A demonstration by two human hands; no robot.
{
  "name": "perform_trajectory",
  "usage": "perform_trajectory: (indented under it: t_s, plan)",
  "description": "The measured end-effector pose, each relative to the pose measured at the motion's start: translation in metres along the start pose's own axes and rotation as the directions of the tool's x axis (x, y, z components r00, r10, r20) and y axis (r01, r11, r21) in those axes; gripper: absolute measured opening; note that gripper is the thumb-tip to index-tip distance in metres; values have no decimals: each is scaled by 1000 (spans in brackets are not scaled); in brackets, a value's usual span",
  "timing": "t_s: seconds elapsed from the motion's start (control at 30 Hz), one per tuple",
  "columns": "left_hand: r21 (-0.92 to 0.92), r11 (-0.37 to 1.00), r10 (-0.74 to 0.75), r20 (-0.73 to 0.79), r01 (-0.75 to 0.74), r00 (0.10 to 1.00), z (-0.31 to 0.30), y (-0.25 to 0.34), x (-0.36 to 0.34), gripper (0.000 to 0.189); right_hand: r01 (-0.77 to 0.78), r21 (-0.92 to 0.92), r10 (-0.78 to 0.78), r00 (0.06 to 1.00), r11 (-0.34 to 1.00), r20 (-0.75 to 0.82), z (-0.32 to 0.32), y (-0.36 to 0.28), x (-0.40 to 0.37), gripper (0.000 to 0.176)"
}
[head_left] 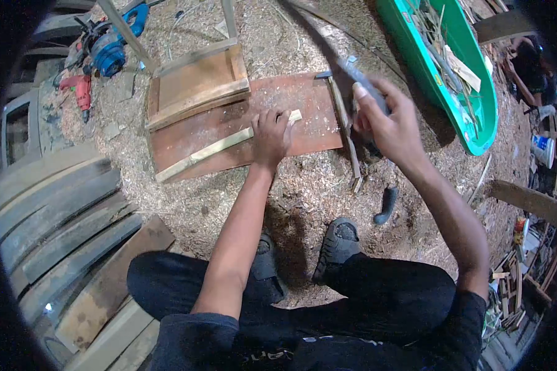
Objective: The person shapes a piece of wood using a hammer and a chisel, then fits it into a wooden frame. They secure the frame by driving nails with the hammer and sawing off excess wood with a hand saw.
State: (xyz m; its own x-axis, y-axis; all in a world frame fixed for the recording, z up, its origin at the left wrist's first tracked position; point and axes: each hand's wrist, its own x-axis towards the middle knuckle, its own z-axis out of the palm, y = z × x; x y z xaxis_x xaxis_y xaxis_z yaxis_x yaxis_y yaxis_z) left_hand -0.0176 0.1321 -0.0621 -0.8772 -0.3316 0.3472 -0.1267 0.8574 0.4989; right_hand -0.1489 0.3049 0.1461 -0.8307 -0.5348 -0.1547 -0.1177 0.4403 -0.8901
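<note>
My left hand (271, 137) is closed over a narrow pale wood strip (210, 150), which lies slanted across a reddish-brown board (303, 99) on the ground. The strip's right end sticks out past my fingers. Raised to the right of the board, my right hand (387, 117) is wrapped round the dark handle of a long blade-like tool (319, 40). Its dark length runs up and to the left, away from the strip. A hammer (340, 111) with a wooden handle lies along the board's right edge, below the tool.
A small wooden frame with a panel (198, 83) stands at the board's upper left. Blue (108, 54) and red (82, 93) power tools lie left. Planks (74, 210) fill the lower left. A green tub (486, 123) with sticks is at the upper right; a person (529, 74) is beyond.
</note>
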Motion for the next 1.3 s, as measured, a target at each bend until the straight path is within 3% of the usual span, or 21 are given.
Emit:
perform_trajectory:
  t_s: [0.07,0.13,0.2,0.27,0.3,0.37,0.4,0.47,0.6,0.73,0.8,0.93,1.07,1.2,1.3]
  plan:
    - [-23,1000,21,19,-20,1000,-2,-2,3,30,-122,-99,122,992,988,-12,-2,5,-3,37]
    - [-41,999,17,24,-16,1000,-3,-3,2,32,-214,51,215,976,975,-16,5,23,-13,36]
    - [-68,997,28,-7,-28,1000,-1,-3,5,33,1,-60,-11,985,998,-170,28,53,-33,37]
    - [-70,997,18,5,-17,1000,1,0,6,31,114,-135,-152,938,984,-312,61,87,-59,38]
    - [-61,998,-3,8,4,1000,1,3,8,29,-130,38,135,941,991,-309,78,78,-80,38]
    - [-52,996,-70,52,73,996,-4,8,10,23,-46,-67,15,911,997,-411,116,115,-106,39]
    - [-37,998,-53,19,54,998,-2,6,13,23,-70,36,79,902,997,-425,128,113,-113,40]
    - [-7,1000,-4,-22,4,1000,5,2,7,22,9,114,45,883,993,-467,147,124,-118,39]
    - [-36,999,3,-66,-5,998,0,9,5,20,4,103,41,901,995,-431,151,134,-128,37]
    - [-99,994,-50,-92,41,995,-5,24,-17,30,-31,139,86,909,990,-408,138,125,-135,35]
    - [-28,998,-58,-90,55,994,-1,26,-14,30,-56,203,130,920,977,-371,133,125,-135,36]
    - [-45,998,-48,-103,43,994,3,24,-12,29,6,89,28,926,996,-375,137,140,-135,36]
    - [-39,999,29,-51,-31,998,-2,19,-19,32,73,128,-11,904,989,-427,152,146,-139,32]
    - [21,1000,12,-52,-11,999,4,22,-20,32,-92,200,153,937,976,-314,147,145,-143,33]
    - [14,999,38,-94,-36,995,5,21,-19,32,65,148,-6,931,987,-366,152,158,-137,38]
